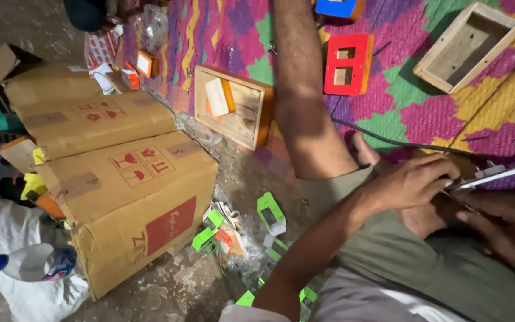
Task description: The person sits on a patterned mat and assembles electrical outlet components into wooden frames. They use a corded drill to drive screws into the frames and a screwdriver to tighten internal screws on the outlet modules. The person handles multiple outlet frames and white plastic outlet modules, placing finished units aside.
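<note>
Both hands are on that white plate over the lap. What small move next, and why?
Probably steady the white plate with the left hand before the right hand works beneath: it sits tilted, pinched only at its end, with a black cable close behind.

Brown cartons (129,197) stacked at left, marked with red labels (170,226), green-and-white small packs (271,213) scattered on the floor beside them

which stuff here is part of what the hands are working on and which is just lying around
In hand: left hand and right hand on a flat white plate.

Lying about: cardboard boxes, red frame, wooden box frames, green packets, plastic bottle.
</note>
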